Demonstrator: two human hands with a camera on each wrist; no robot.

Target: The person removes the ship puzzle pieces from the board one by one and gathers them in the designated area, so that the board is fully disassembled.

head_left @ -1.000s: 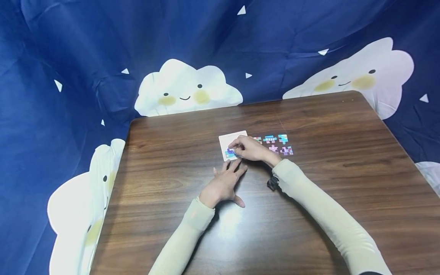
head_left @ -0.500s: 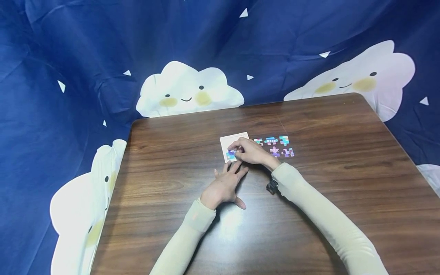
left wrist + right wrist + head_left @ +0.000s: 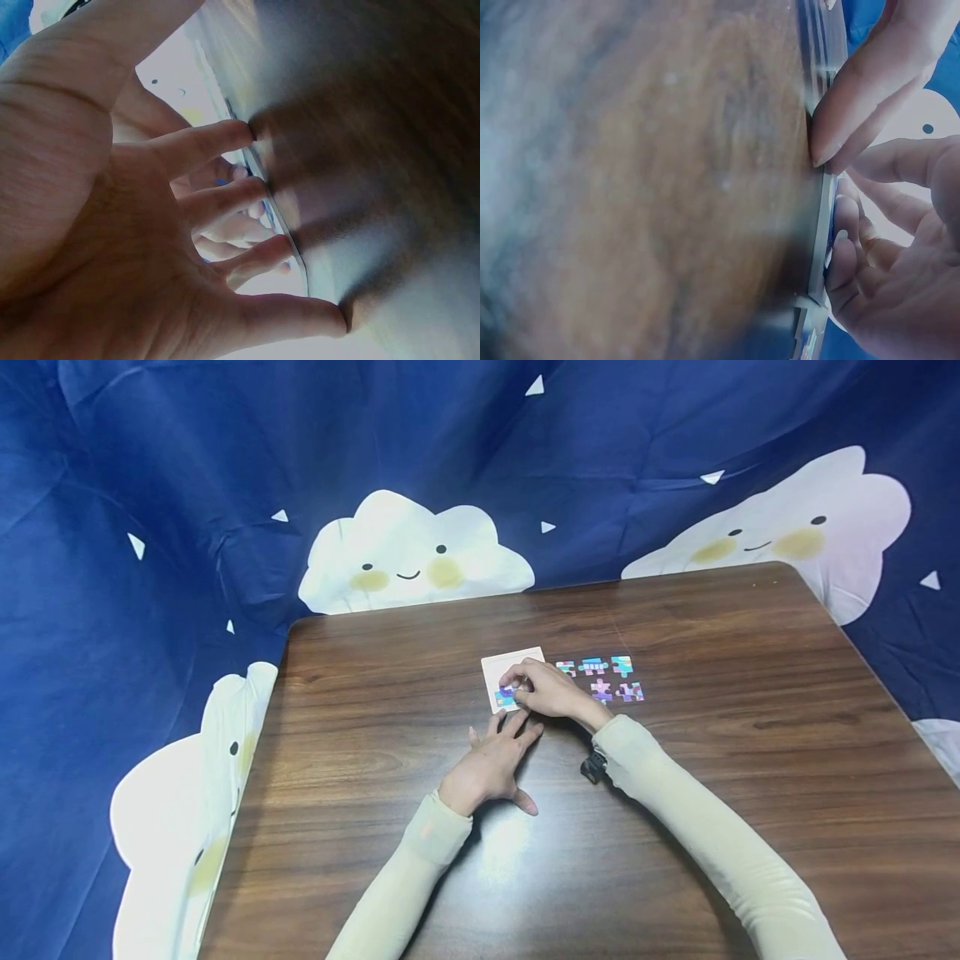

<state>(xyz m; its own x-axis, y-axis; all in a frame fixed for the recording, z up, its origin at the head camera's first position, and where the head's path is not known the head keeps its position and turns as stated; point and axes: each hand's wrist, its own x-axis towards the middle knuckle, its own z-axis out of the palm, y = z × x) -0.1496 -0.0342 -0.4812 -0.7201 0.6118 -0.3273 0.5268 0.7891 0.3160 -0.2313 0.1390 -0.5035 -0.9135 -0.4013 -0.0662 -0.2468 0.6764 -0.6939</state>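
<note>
On the table lies a square white puzzle board (image 3: 494, 668), with blue and purple puzzle pieces in its near left corner. Over it my right hand (image 3: 552, 690) pinches a purple puzzle piece (image 3: 506, 692) between thumb and index finger, down at the board's surface. The fingers hide most of that piece; the right wrist view gives only a sliver of blue beside the curled fingers (image 3: 845, 259). My left hand (image 3: 489, 768) has its fingers spread, and its fingertips (image 3: 251, 184) touch the board's near edge.
Right of the board, several loose puzzle pieces (image 3: 594, 667) lie in two rows, partly behind my right hand. The brown wooden table (image 3: 375, 693) reflects light near my left hand. A blue curtain (image 3: 600, 443) with white clouds hangs beyond its far and left edges.
The head view has shifted slightly. My right hand keeps its pinch at almost the same spot on the board, and my left hand stays at the near edge.
</note>
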